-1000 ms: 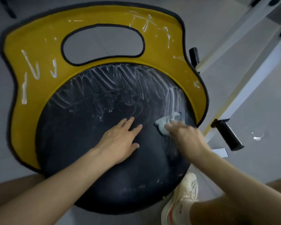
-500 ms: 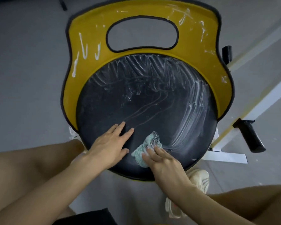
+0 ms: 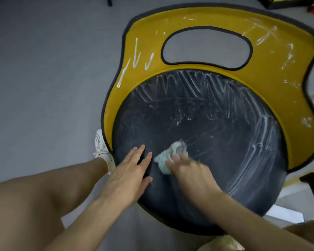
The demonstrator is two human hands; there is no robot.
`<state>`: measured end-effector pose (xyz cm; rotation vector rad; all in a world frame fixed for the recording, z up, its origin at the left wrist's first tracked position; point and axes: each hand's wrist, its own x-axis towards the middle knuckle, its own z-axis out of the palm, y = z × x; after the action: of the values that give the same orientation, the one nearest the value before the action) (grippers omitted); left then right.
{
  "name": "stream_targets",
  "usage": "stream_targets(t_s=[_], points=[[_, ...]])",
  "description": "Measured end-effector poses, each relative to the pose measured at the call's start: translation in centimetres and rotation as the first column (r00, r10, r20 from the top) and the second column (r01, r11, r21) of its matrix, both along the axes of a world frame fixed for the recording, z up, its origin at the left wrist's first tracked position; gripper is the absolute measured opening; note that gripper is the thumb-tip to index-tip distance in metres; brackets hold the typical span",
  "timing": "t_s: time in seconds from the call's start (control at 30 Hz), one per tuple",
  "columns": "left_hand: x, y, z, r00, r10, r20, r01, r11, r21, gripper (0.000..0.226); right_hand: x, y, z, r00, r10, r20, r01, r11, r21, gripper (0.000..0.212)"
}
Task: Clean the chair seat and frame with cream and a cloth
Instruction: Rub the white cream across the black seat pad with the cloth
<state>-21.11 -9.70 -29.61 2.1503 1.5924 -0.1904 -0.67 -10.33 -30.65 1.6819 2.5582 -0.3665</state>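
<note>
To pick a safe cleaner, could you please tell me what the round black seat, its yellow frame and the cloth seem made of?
Round black seat: probably smooth vinyl or leatherette; white cream sits on top in streaks. Yellow frame: matte plastic or coated fabric, unclear. Pale green cloth: soft crumpled textile.

The cloth [image 3: 170, 154] lies on the seat [image 3: 225, 160], in its near left part. The left hand [image 3: 130, 174] rests flat on the seat, just left of the cloth. The right hand [image 3: 190, 172] presses on the cloth's near edge. The frame [image 3: 198, 18] wraps around the seat's left, far and right sides. A shoe [image 3: 102, 149] stands on the floor [image 3: 43, 69], left of the seat.
</note>
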Motion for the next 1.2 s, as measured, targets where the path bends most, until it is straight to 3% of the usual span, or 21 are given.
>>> stream_targets(t_s=[0.2,0.33,0.47,0.53,0.67,0.87,1.0,1.1,1.2], points=[[0.1,1.6,0.1,1.000,-0.002,0.013,0.002,1.000,-0.006,0.073,-1.4,18.4,-0.4,0.948,-0.246,0.200,0.213,0.961,0.175,0.023],[-0.4,3.8,0.3,1.000,0.012,0.020,-0.011,0.999,-0.033,0.074,-0.7,16.0,0.3,0.952,-0.234,0.198,0.208,0.968,0.141,0.024],[0.7,5.8,1.0,0.999,0.039,0.039,-0.036,0.997,-0.070,0.077,0.9,5.1,1.2,0.992,-0.118,0.040,0.118,0.993,0.007,0.046],[1.3,6.0,1.1,0.998,0.044,0.041,-0.040,0.996,-0.083,0.079,1.4,4.3,1.2,0.996,-0.089,0.008,0.089,0.996,-0.026,0.051],[1.4,5.9,0.3,0.999,0.042,0.028,-0.039,0.996,-0.085,0.080,-1.3,11.7,1.7,0.986,-0.028,0.163,0.033,0.999,-0.026,0.040],[0.4,6.4,0.5,0.994,0.090,0.062,-0.085,0.994,-0.074,0.076,-7.2,25.9,-0.2,0.981,-0.117,0.153,0.091,0.982,0.168,0.027],[0.4,6.7,0.5,0.995,0.096,0.014,-0.096,0.994,-0.051,0.078,-6.4,20.7,-0.8,0.998,-0.024,0.052,0.015,0.988,0.153,0.029],[0.1,6.4,0.5,0.995,0.094,0.013,-0.093,0.994,-0.059,0.078,-3.9,14.0,-0.9,0.992,0.111,-0.060,-0.101,0.984,0.144,0.045],[-0.4,5.9,0.8,0.995,0.092,0.040,-0.089,0.994,-0.058,0.076,-2.3,11.8,-1.7,0.984,0.136,-0.119,-0.110,0.973,0.200,0.052]])
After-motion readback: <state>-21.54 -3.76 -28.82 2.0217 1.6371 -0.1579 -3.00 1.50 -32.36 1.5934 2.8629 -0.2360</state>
